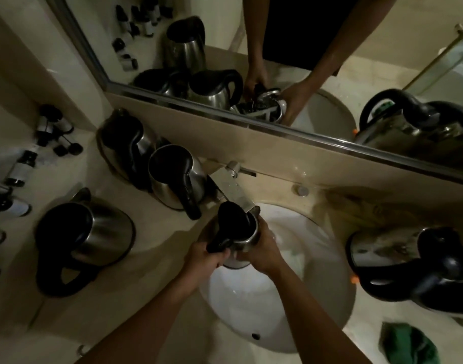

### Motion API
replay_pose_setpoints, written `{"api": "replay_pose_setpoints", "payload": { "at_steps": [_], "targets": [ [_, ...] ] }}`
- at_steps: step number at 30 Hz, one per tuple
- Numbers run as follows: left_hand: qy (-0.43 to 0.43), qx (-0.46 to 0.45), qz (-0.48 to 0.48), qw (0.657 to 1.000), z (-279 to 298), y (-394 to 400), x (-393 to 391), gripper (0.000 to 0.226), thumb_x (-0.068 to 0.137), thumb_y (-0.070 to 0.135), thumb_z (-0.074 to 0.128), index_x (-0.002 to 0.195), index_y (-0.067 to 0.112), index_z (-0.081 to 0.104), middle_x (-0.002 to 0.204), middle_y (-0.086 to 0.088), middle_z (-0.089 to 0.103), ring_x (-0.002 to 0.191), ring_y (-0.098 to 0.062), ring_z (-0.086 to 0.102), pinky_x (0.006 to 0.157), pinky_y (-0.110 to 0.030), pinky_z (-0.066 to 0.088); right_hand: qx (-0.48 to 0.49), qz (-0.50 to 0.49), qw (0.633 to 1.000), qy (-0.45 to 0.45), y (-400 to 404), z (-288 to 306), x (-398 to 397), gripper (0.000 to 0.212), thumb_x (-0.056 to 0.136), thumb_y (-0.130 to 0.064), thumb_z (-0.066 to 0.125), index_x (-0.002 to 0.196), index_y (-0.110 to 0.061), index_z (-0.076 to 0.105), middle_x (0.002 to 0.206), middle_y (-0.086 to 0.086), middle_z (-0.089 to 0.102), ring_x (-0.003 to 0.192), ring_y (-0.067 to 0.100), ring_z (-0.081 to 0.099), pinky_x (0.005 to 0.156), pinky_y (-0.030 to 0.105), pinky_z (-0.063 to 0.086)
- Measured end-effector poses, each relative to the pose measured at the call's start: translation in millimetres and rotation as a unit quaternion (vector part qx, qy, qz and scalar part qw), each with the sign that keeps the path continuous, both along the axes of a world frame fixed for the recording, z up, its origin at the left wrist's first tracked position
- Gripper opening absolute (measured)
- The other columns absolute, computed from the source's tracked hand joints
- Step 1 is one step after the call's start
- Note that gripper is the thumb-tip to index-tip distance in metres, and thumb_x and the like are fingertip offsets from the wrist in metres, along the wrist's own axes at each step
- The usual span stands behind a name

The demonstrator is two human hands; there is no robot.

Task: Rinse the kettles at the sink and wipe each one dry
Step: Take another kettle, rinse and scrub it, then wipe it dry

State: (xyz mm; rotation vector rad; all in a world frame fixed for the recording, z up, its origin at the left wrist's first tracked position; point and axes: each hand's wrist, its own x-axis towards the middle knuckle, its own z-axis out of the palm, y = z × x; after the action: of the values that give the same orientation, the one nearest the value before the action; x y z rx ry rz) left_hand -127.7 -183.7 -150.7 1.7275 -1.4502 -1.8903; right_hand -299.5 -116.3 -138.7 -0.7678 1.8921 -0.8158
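Note:
I hold a steel kettle (247, 236) with its black lid open over the white sink (277, 319), its mouth right under the faucet spout (231, 189). My left hand (206, 258) grips the black handle. My right hand (263, 252) clasps the steel body from the right. Three more steel kettles stand on the counter to the left: one near the front (93, 240), one beside the faucet (175, 177), one behind that (125, 137). Another kettle (409, 264) lies on the counter right of the sink. A green cloth (406, 344) lies at the front right.
Several small dark bottles (51, 132) stand and lie at the counter's far left. A mirror (277, 48) runs along the back wall and reflects the kettles and my arms. A round button (301, 191) sits on the counter behind the sink.

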Motion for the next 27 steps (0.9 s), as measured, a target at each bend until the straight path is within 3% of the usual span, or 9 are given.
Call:
{"api": "replay_pose_setpoints", "payload": {
  "at_steps": [2, 4, 6, 8, 11, 13, 17, 21, 27],
  "targets": [
    [-0.017, -0.015, -0.009, 1.0, -2, -2, 2, 0.009, 0.081, 0.016, 0.08, 0.083, 0.01, 0.074, 0.072, -0.006, 0.074, 0.07, -0.023, 0.071, 0.07, -0.036, 0.059, 0.021, 0.02, 0.999, 0.036, -7, -1, 2, 0.107, 0.059, -0.012, 0.096, 0.147, -0.024, 0.037, 0.125, -0.013, 0.055, 0.111, 0.0, 0.053, 0.081, 0.004, 0.04],
    [-0.052, -0.077, -0.056, 0.994, -6, -3, 5, 0.02, 0.084, 0.021, 0.079, 0.1, 0.012, 0.073, 0.092, -0.002, 0.076, 0.08, -0.017, 0.073, 0.075, -0.034, 0.061, 0.055, 0.028, 0.996, 0.067, -12, -7, 3, 0.107, 0.058, -0.022, 0.096, 0.147, -0.025, 0.036, 0.133, -0.006, 0.056, 0.122, 0.016, 0.054, 0.09, 0.02, 0.046],
    [-0.122, -0.21, -0.121, 0.963, -9, -3, 6, 0.031, 0.084, 0.026, 0.079, 0.112, 0.016, 0.07, 0.101, 0.003, 0.072, 0.09, -0.013, 0.068, 0.078, -0.026, 0.053, 0.092, 0.032, 0.992, 0.082, -13, -14, 2, 0.109, 0.055, -0.03, 0.096, 0.144, -0.026, 0.032, 0.14, 0.002, 0.052, 0.129, 0.026, 0.053, 0.1, 0.038, 0.051],
    [-0.124, -0.271, -0.136, 0.945, -14, -4, 7, 0.04, 0.084, 0.027, 0.079, 0.119, 0.012, 0.067, 0.106, -0.001, 0.071, 0.1, -0.02, 0.067, 0.082, -0.025, 0.046, 0.103, 0.038, 0.99, 0.084, -12, -20, 1, 0.111, 0.054, -0.037, 0.096, 0.139, -0.024, 0.026, 0.14, 0.006, 0.049, 0.131, 0.031, 0.051, 0.104, 0.046, 0.051],
    [-0.096, -0.291, -0.154, 0.939, -26, -3, 10, 0.045, 0.087, 0.03, 0.074, 0.125, 0.009, 0.062, 0.105, 0.002, 0.066, 0.103, -0.022, 0.065, 0.082, -0.024, 0.043, 0.088, 0.042, 0.991, 0.09, -12, -28, -2, 0.119, 0.054, -0.04, 0.098, 0.142, -0.017, 0.021, 0.141, 0.009, 0.046, 0.133, 0.033, 0.048, 0.106, 0.044, 0.048],
    [-0.121, -0.315, -0.156, 0.928, -35, 0, 12, 0.05, 0.087, 0.042, 0.069, 0.126, 0.011, 0.06, 0.105, -0.004, 0.067, 0.1, -0.024, 0.063, 0.081, -0.026, 0.042, 0.094, 0.036, 0.991, 0.093, -13, -33, -5, 0.13, 0.05, -0.043, 0.098, 0.148, -0.016, 0.017, 0.143, 0.009, 0.044, 0.136, 0.033, 0.045, 0.108, 0.044, 0.046],
    [-0.208, -0.404, -0.174, 0.873, -49, 1, 9, 0.06, 0.084, 0.06, 0.051, 0.109, 0.007, 0.063, 0.088, -0.015, 0.068, 0.086, -0.034, 0.062, 0.083, -0.038, 0.031, 0.118, 0.031, 0.989, 0.088, -15, -41, -8, 0.132, 0.041, -0.051, 0.097, 0.146, -0.021, 0.022, 0.138, 0.004, 0.046, 0.132, 0.029, 0.049, 0.107, 0.038, 0.046],
    [-0.226, -0.438, -0.162, 0.855, -49, 2, 7, 0.056, 0.082, 0.059, 0.05, 0.1, 0.007, 0.062, 0.084, -0.013, 0.066, 0.082, -0.032, 0.061, 0.081, -0.036, 0.027, 0.124, 0.047, 0.988, 0.078, -16, -45, -15, 0.13, 0.038, -0.052, 0.097, 0.141, -0.024, 0.023, 0.134, 0.002, 0.049, 0.128, 0.029, 0.051, 0.105, 0.042, 0.05],
    [-0.242, -0.423, -0.162, 0.858, -57, 2, 5, 0.061, 0.08, 0.062, 0.049, 0.103, 0.007, 0.063, 0.09, -0.013, 0.067, 0.088, -0.033, 0.061, 0.085, -0.04, 0.04, 0.12, 0.056, 0.988, 0.074, -15, -51, -19, 0.129, 0.037, -0.048, 0.1, 0.139, -0.023, 0.026, 0.132, 0.004, 0.053, 0.125, 0.031, 0.055, 0.099, 0.04, 0.052]
  ]
}}
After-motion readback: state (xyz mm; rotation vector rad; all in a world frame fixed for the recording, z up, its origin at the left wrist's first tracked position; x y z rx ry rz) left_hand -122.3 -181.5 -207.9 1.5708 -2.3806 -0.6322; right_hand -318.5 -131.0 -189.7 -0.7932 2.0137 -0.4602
